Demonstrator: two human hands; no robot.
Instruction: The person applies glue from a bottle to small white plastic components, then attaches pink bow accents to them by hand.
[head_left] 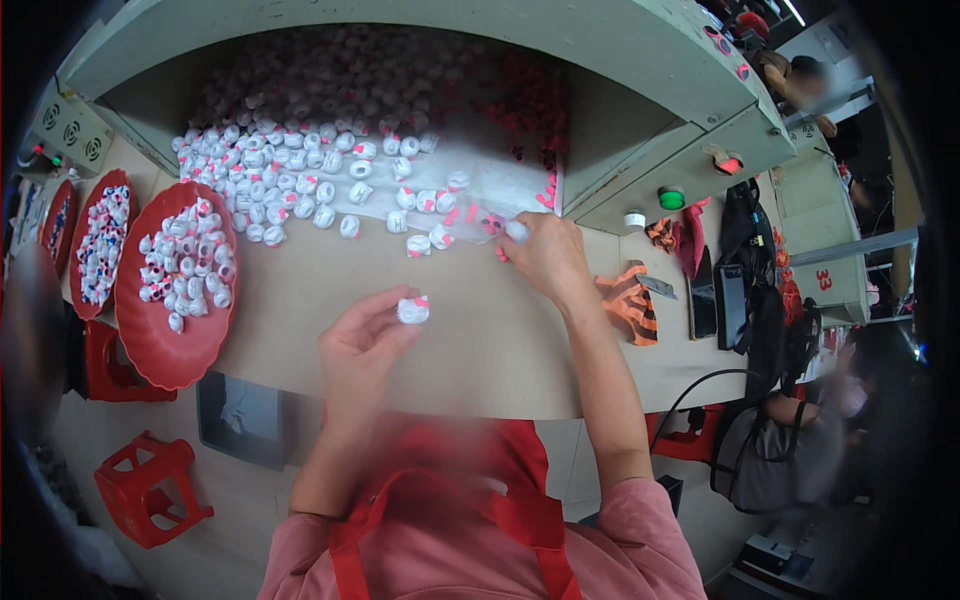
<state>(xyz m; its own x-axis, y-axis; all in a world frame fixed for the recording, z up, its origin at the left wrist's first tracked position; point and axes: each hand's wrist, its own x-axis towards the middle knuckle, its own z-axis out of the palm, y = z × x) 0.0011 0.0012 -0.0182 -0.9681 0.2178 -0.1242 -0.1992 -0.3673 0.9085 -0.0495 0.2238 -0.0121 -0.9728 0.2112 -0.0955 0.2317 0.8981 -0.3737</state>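
My left hand (362,342) is held above the table, thumb and fingers closed on a small white toy head (413,310) with a pink bow. Farther off to the right, my right hand (552,262) has its fingers bent round a small whitish bottle-like thing (517,231), mostly covered by the hand. Small pink pieces (500,253) lie at its fingertips. To the left of that hand, a clear bag or film (470,226) with pink bits rests on the table. Many like toy heads (280,165) spread out from the box-like hood behind.
Red scalloped trays (165,345) at the left hold toy heads and small parts. Right of my arm lie an orange striped cloth (630,305), a blade-like tool (657,287) and a phone (731,290). Red stools (150,480) stand below; other people are at the right.
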